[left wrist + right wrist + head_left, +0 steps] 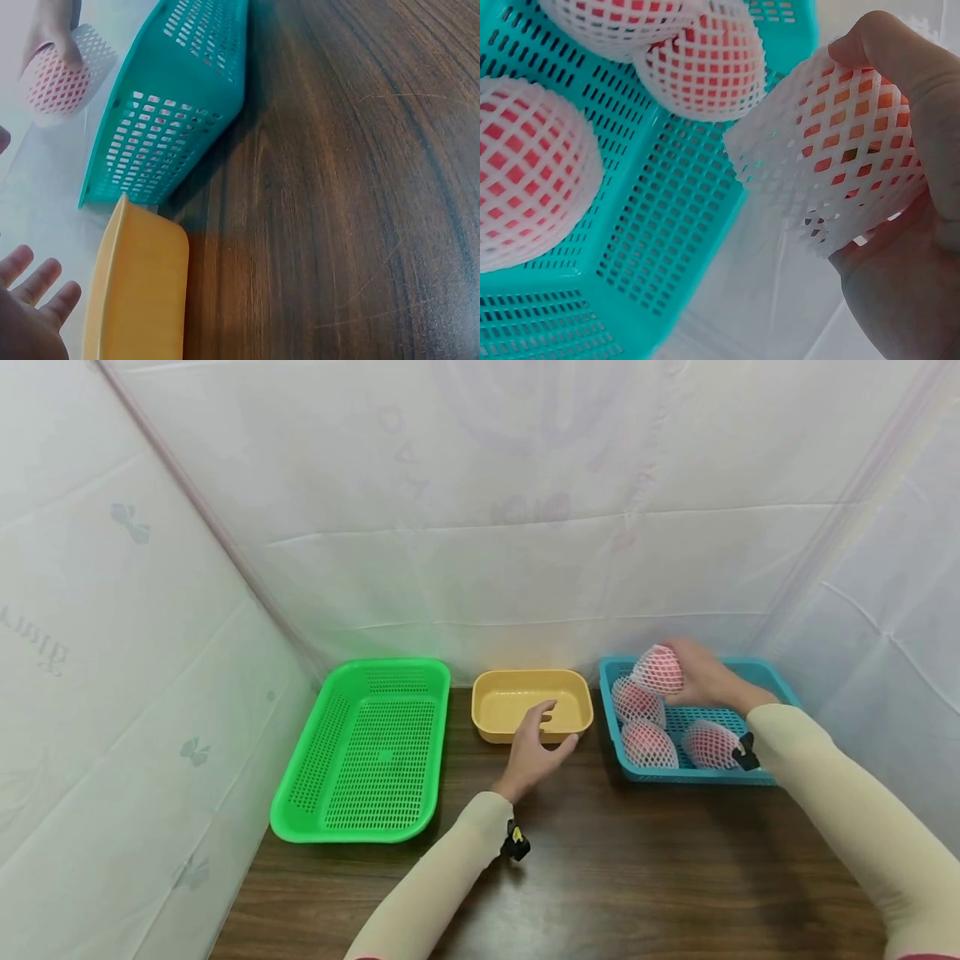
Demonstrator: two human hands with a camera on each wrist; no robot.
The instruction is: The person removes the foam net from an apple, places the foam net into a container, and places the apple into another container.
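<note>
My right hand grips a red fruit in a white foam net, held above the left back part of the blue basket. In the right wrist view the thumb and fingers wrap the netted fruit, and the loose end of its net points toward the basket. Three more netted fruits lie in the basket, among them one at the front left and one nearer the middle. My left hand holds nothing, its fingers apart and loosely bent, over the front edge of the yellow container.
At the left stands a green basket with a slotted bottom, nothing in it. The yellow container, between the two baskets, holds nothing. All three stand on a dark wooden table, with white sheeting behind and at both sides.
</note>
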